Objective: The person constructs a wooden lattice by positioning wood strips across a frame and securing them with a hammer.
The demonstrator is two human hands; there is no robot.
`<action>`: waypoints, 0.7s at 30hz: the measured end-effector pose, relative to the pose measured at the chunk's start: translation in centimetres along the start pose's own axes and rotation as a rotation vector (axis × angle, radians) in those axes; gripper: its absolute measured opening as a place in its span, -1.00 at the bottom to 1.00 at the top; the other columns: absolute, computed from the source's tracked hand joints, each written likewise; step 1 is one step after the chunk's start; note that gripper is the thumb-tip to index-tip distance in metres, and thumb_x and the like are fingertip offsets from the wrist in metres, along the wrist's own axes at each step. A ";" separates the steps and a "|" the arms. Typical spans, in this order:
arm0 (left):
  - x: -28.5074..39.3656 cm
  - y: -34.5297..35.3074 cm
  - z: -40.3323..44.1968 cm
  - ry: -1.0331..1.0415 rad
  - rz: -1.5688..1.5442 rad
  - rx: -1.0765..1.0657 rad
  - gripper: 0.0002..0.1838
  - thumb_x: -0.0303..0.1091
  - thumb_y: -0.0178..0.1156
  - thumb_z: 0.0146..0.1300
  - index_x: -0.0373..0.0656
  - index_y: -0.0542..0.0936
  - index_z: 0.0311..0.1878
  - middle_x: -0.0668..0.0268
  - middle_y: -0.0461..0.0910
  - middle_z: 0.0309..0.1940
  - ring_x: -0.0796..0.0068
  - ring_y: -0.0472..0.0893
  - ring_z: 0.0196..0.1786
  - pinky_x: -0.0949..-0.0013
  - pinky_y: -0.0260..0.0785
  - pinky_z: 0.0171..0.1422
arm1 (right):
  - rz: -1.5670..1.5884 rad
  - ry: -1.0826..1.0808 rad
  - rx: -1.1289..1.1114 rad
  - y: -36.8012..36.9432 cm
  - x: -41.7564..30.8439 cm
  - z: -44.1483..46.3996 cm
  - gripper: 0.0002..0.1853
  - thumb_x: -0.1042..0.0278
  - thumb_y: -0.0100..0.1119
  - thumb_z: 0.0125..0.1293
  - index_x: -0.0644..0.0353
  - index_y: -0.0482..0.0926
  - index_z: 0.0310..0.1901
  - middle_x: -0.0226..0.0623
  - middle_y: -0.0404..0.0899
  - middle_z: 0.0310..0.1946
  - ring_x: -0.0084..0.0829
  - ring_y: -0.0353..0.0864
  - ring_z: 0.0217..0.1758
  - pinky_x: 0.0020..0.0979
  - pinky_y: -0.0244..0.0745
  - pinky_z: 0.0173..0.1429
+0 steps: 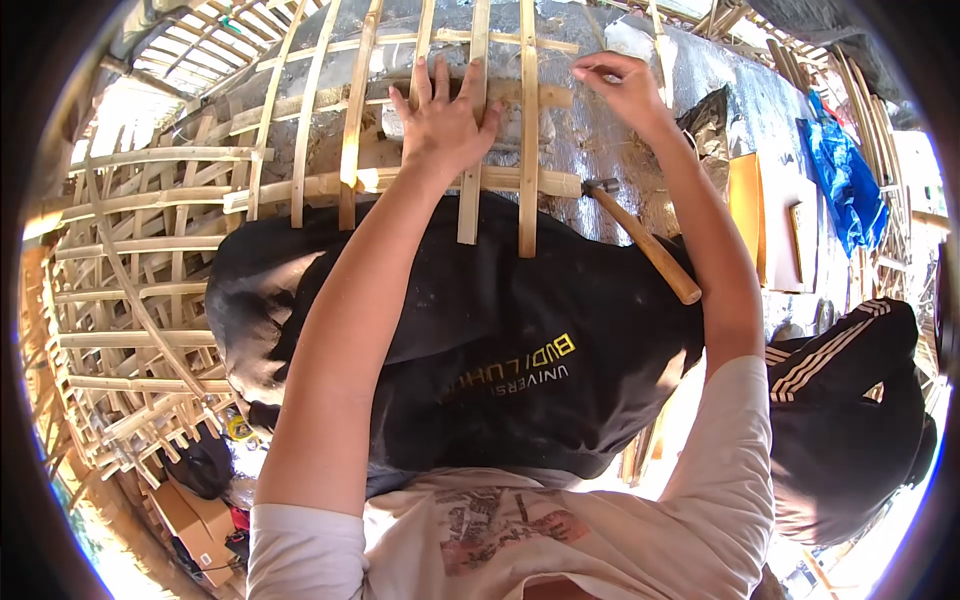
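My left hand [445, 128] lies flat with its fingers spread over a lattice of pale wooden slats, pressing near one upright slat [470, 190]. To the right, my right hand [628, 92] is raised beyond the last long slat [529, 130], thumb and fingertips pinched together. Whatever it may hold is too small to make out. A hammer [650, 248] with a wooden handle rests below that hand, its metal head beside the end of a crosswise slat [400, 181]. The slats' lower ends overlap black cloth [480, 320] with printed lettering across my lap.
More finished lattice panels [140, 300] stand at the left. On the right are a blue plastic bag [845, 185], an orange-brown panel [746, 215] and a person's black striped clothing [845, 420]. A cardboard box [195, 530] sits at lower left.
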State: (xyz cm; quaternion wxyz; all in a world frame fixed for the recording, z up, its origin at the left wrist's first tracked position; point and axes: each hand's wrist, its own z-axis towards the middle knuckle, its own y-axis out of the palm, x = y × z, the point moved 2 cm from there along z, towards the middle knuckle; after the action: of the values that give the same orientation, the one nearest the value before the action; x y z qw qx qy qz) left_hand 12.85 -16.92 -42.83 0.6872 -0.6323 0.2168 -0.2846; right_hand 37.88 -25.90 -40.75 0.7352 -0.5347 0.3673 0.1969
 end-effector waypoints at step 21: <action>0.2 -0.4 -0.1 -0.015 -0.020 -0.017 -0.24 0.23 -0.19 0.45 0.20 0.01 0.63 -0.01 -0.05 0.61 -0.09 -0.21 0.66 -0.39 -0.38 0.60 | 0.036 -0.184 0.100 5.2 -3.4 -0.4 -0.89 0.36 0.38 0.25 0.17 0.73 -0.24 -0.31 0.77 -0.30 -0.37 0.75 -0.32 -0.39 0.63 -0.19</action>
State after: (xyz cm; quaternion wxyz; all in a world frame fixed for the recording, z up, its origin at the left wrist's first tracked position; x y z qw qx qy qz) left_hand 12.91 -17.13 -42.47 0.6807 -0.6422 0.2078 -0.2849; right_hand 31.96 -24.11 -41.63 0.7879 -0.4701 0.3174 0.2397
